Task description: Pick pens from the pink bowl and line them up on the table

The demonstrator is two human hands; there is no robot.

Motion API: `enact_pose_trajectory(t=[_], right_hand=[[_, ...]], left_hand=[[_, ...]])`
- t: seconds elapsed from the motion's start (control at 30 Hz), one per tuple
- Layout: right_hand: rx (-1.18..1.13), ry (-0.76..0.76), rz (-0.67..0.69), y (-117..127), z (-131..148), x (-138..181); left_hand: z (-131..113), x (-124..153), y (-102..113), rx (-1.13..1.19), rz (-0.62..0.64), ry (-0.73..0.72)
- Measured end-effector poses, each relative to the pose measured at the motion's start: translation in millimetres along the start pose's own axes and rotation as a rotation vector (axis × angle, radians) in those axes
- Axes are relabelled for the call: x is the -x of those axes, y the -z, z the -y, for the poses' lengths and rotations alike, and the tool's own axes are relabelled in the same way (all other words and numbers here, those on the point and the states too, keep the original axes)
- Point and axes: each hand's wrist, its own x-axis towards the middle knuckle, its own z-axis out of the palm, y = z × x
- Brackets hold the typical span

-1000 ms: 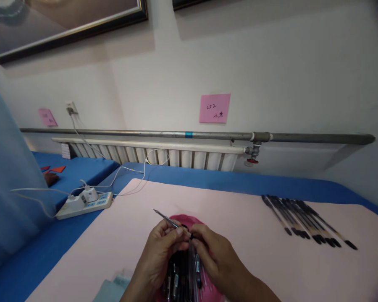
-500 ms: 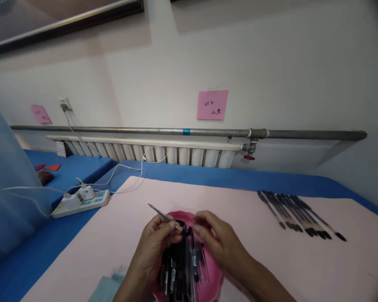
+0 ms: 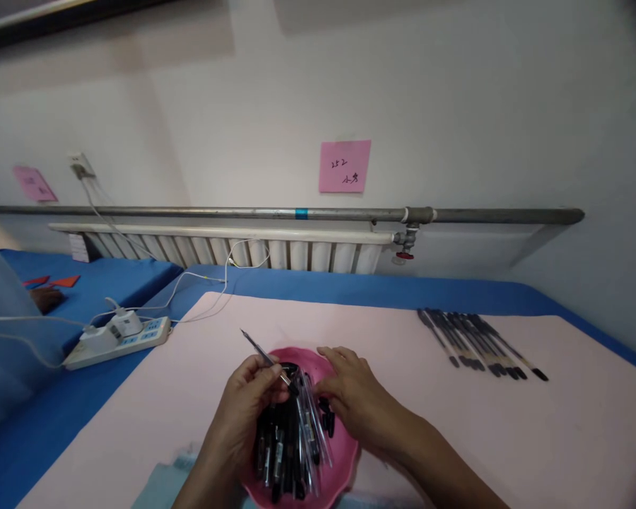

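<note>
My left hand (image 3: 251, 392) is over the left side of a pink bowl (image 3: 347, 470), pinching a slim pen piece (image 3: 254, 345). Its pointed tip slants up to the left, and its black end points down over the bowl. Inside lie clear pen tubes (image 3: 308, 417), dark pen parts with labels (image 3: 278, 452) and small black pieces (image 3: 327, 418). My right hand (image 3: 352, 396) reaches across the bowl's right rim. Its fingers are apart above the small black pieces, and I see nothing held in it.
Several dark pen pieces (image 3: 480, 343) lie in a row on the pink sheet (image 3: 397, 339) at right. A power strip (image 3: 119, 343) with plugs and white cables is at left. Pale blue cloth (image 3: 164, 481) lies front left. Another person's hand (image 3: 47, 298) rests on the far-left blue table.
My right hand has left the lower end of the pen piece and gone down to the bowl's right side. My left hand keeps its pinch. The view has shifted slightly.
</note>
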Motion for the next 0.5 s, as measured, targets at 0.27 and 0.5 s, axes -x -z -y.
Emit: enact_pose_trajectory(t=[0.27, 0.5], right_hand=[[-0.009, 0.051, -0.051, -0.5, -1.2, 1.1], [0.033, 0.036, 0.001, 6.8, 6.7, 4.3]], left_hand=[[-0.9, 0.6, 0.5, -0.028, 0.001, -0.015], [-1.3, 1.3, 0.4, -0.027, 0.001, -0.017]])
